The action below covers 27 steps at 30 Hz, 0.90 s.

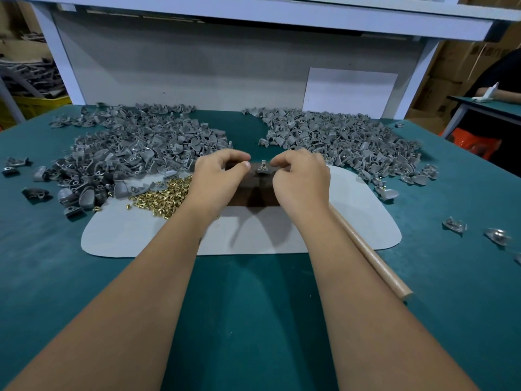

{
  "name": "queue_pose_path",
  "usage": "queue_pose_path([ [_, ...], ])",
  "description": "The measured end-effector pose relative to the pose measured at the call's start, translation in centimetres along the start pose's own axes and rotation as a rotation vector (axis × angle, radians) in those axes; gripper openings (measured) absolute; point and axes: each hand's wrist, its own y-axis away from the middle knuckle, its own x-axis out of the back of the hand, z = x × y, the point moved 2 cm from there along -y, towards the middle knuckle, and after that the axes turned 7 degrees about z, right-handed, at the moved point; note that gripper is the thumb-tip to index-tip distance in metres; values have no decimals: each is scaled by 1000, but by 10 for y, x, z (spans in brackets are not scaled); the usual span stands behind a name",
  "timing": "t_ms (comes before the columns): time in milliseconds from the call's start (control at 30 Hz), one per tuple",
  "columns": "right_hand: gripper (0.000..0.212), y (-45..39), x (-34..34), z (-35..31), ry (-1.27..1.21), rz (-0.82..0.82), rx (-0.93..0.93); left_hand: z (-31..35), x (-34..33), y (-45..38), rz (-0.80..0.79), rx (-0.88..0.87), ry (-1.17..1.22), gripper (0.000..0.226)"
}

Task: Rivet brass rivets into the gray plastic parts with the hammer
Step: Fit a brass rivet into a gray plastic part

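Observation:
A gray plastic part [262,169] stands on a dark brown block [253,193] in the middle of the pale mat [141,238], with a brass rivet [262,164] sticking up from it. My right hand [301,179] is curled beside it, its fingertips at the part's right edge. My left hand [217,179] hovers just left of the part, thumb and forefinger curled close together with nothing visible between them. The hammer's wooden handle [372,255] lies under my right forearm; its head is hidden. Loose brass rivets [160,196] lie heaped to the left.
Two large heaps of gray parts cover the green table, one at the back left [135,148] and one at the back right [346,139]. A few single parts [454,225] lie at the right. Another person's arm [499,94] rests on a neighbouring table.

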Motion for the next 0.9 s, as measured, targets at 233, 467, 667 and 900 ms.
queue_pose_path([
  [233,27,2,-7,1,135,-23,13,-9,-6,-5,-168,-17,87,57],
  [467,15,-2,-8,4,65,-93,3,-7,-4,-6,-82,-82,-8,46],
  [667,19,-3,-7,6,30,-115,10,-2,-3,-4,-77,-140,-61,28],
  [900,23,-3,-2,5,-33,-68,-11,0,-1,-3,-41,-141,-73,13],
])
